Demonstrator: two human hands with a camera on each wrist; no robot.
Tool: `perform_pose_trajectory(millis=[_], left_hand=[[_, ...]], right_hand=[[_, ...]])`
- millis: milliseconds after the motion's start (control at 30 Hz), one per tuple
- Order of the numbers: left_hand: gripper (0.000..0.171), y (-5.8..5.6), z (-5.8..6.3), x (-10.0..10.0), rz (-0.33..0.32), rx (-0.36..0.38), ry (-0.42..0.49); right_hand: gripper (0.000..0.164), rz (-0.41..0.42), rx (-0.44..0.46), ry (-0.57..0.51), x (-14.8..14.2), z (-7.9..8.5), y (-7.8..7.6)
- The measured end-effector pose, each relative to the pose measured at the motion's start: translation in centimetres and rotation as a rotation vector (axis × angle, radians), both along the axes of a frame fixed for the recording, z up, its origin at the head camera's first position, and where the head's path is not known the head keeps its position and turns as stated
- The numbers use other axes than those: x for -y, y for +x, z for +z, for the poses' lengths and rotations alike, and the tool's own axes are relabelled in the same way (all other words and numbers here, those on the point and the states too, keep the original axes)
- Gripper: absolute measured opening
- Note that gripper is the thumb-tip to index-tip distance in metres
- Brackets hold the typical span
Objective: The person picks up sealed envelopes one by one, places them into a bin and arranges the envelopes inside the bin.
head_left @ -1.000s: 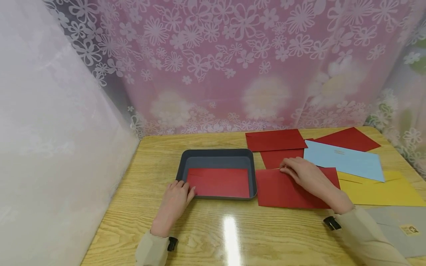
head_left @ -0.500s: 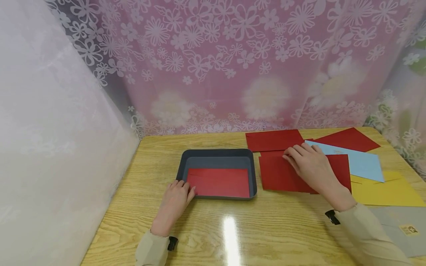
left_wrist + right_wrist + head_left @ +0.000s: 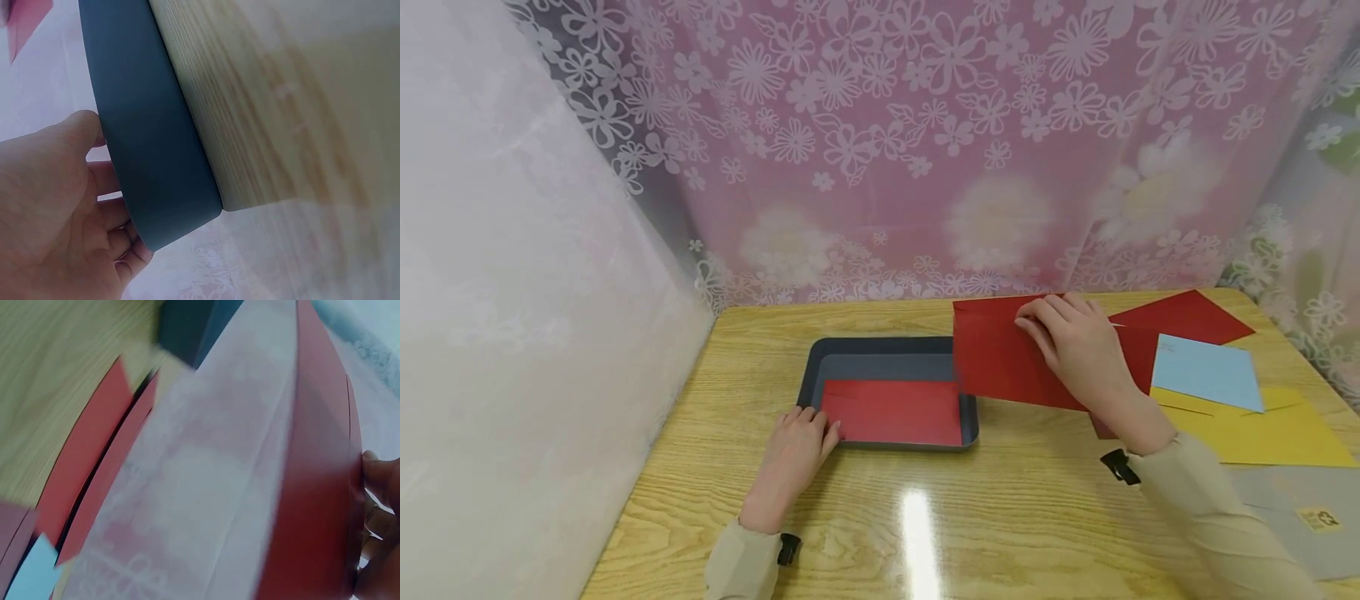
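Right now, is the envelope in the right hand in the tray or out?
Out: the right hand holds the red envelope up, and the right wrist view shows a gap between it and the tray.

Pink floral curtain (image 3: 880,158) behind a wood-grain table (image 3: 737,358)

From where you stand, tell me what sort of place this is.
Likely a small, screened-off indoor tabletop workspace, though the wider room is out of view. A floral pink curtain hangs behind a wood-grain table, on which a dark tray holds a red envelope.
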State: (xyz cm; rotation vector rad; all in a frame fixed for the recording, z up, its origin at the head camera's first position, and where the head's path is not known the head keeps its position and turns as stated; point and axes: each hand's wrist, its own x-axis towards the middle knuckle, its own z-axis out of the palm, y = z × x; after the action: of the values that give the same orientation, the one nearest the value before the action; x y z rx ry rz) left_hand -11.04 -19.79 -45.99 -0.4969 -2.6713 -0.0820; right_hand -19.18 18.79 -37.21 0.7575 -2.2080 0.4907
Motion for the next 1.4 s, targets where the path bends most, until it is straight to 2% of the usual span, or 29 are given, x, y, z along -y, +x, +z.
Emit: perform_pose_trajectory(millis=[300, 733, 833, 1000, 1133, 1400], left_hand=[[0.042, 0.0, -0.2, 0.1, -0.012, -0.028, -0.011], [0.041, 0.0, -0.3, 0.2, -0.027, -0.054, 0.001], [0.041, -0.1, -0.2, 0.1, -0.027, -0.054, 0.003], [0.035, -0.1, -0.2, 0.1, -0.023, -0.058, 0.002], [0.031, -0.1, -0.2, 0.0, -0.019, -0.062, -0.002], [0.035, 0.0, 0.1, -0.1, -0.004, -0.04, -0.019]], right_hand=[[0.015, 0.152, 0.145, -0.11, 4.5, 0.1, -0.3], [0.028, 0.308, 0.158, -0.215, 10.3, -1.6, -0.5], [0.03, 0.342, 0.2, -0.186, 11.1, -2.6, -0.5], [0.03, 0.371, 0.316, -0.065, 11.7, -4.4, -0.5], [0.032, 0.334, 0.389, 0.027, 11.8, -5.5, -0.5], [0.04, 0.246, 0.465, 0.154, 11.3, -7.1, -0.7]])
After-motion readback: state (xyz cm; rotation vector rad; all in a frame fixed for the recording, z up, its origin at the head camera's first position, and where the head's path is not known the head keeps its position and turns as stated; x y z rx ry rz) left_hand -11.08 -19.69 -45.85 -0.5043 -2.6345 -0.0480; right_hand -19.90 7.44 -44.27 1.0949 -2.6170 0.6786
